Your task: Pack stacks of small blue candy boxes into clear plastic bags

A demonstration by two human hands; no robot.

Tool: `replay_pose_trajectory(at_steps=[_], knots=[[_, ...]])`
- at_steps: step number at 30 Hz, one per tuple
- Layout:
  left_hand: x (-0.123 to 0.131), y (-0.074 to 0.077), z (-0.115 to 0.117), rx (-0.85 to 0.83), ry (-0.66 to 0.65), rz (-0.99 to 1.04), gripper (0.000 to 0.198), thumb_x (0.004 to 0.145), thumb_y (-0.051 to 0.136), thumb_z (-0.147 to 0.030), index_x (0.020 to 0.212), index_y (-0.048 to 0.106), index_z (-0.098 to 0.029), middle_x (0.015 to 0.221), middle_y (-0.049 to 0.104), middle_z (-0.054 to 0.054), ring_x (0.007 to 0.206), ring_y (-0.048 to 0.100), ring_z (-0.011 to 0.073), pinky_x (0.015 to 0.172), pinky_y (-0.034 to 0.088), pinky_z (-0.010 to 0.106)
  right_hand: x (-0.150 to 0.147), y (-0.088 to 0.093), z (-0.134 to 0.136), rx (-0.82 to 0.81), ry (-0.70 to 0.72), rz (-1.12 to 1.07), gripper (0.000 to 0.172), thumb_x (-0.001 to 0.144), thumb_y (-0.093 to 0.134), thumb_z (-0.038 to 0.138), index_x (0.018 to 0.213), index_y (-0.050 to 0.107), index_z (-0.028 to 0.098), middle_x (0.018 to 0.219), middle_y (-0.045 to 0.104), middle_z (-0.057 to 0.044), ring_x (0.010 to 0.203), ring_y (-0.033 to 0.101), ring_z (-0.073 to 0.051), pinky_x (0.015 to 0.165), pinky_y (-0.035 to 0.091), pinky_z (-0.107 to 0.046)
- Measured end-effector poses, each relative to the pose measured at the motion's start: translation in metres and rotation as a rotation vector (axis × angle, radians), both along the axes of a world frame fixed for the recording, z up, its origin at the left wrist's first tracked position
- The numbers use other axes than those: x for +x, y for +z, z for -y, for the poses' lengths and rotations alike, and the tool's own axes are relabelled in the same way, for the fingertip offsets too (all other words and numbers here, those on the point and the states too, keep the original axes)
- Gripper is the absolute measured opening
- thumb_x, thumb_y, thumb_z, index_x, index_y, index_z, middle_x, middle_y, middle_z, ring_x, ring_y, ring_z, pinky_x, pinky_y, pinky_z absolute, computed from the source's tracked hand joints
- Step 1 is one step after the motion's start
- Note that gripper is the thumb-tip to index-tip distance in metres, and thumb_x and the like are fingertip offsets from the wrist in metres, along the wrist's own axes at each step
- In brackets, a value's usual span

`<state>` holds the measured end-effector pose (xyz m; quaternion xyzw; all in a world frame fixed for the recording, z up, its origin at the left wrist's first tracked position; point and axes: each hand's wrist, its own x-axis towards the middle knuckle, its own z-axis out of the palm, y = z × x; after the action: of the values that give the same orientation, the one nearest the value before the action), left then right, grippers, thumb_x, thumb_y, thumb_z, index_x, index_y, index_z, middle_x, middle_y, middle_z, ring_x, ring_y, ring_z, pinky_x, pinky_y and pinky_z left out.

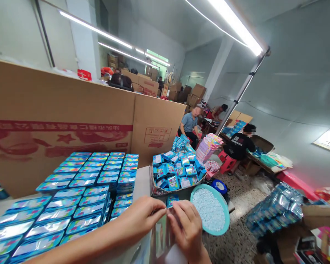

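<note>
My left hand (pixel 141 217) reaches in from the lower left, thumb and fingers pinched on the edge of a clear plastic bag (pixel 160 240). Beside it, my right hand (pixel 189 228) pinches the same bag with thumb and fingertips curled in. The bag hangs between both hands, its lower part cut off by the frame. Just beyond my fingertips lies a small blue box (pixel 172 200), partly hidden. Behind it a carton (pixel 178 191) is heaped with small blue boxes (pixel 173 182). Right of my right hand is a turquoise basin (pixel 226 224) of small pale pieces.
Stacks of flat, shiny blue packs (pixel 71 205) fill the table at left. A tall cardboard panel (pixel 57 106) stands behind them. A lamp pole (pixel 240 91) slants at right. Wrapped blue bundles (pixel 276 207) lie on the floor. Several people sit working farther back.
</note>
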<state>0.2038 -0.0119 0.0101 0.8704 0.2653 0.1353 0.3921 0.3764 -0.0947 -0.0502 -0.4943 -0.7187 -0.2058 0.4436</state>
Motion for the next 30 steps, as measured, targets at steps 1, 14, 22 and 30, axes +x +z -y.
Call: replay_pose_trajectory(at_steps=[1,14,22,30], knots=[[0.000,0.000,0.000,0.010,0.007,0.005,0.043,0.092,0.038,-0.039,0.080,0.072,-0.016,0.074,0.070,0.005,0.066,0.058,0.0150,0.059,0.036,0.020,0.000,0.002,-0.001,0.000,-0.004,0.019,0.031,0.087,0.056,0.018,0.117,0.062,0.018,0.098,0.070,-0.010,0.091,0.066,-0.023,0.077,0.059,-0.040],[-0.005,0.004,0.001,0.081,0.050,0.115,0.037,0.091,0.042,-0.036,0.081,0.072,-0.016,0.073,0.070,0.004,0.065,0.060,0.0143,0.057,0.035,0.020,-0.001,0.019,0.001,-0.036,0.073,-0.021,0.019,0.083,0.061,0.014,0.100,0.066,0.023,0.100,0.069,-0.007,0.095,0.064,-0.020,0.084,0.055,-0.039],[-0.009,-0.003,-0.003,0.144,-0.011,0.136,0.031,0.092,0.045,-0.035,0.094,0.071,-0.018,0.082,0.072,0.004,0.073,0.063,0.0155,0.062,0.035,0.022,0.022,0.031,-0.001,-0.374,0.064,-0.174,0.025,0.075,0.073,0.031,0.097,0.067,0.020,0.094,0.069,-0.006,0.090,0.063,-0.020,0.082,0.051,-0.036],[-0.024,-0.003,-0.005,0.218,-0.045,0.023,0.030,0.082,0.060,-0.044,0.099,0.068,-0.020,0.088,0.070,0.003,0.077,0.060,0.0164,0.063,0.036,0.022,0.032,0.036,0.004,-0.678,0.102,-0.632,0.013,0.073,0.073,0.032,0.072,0.073,0.019,0.069,0.069,-0.001,0.065,0.063,-0.014,0.061,0.048,-0.025]])
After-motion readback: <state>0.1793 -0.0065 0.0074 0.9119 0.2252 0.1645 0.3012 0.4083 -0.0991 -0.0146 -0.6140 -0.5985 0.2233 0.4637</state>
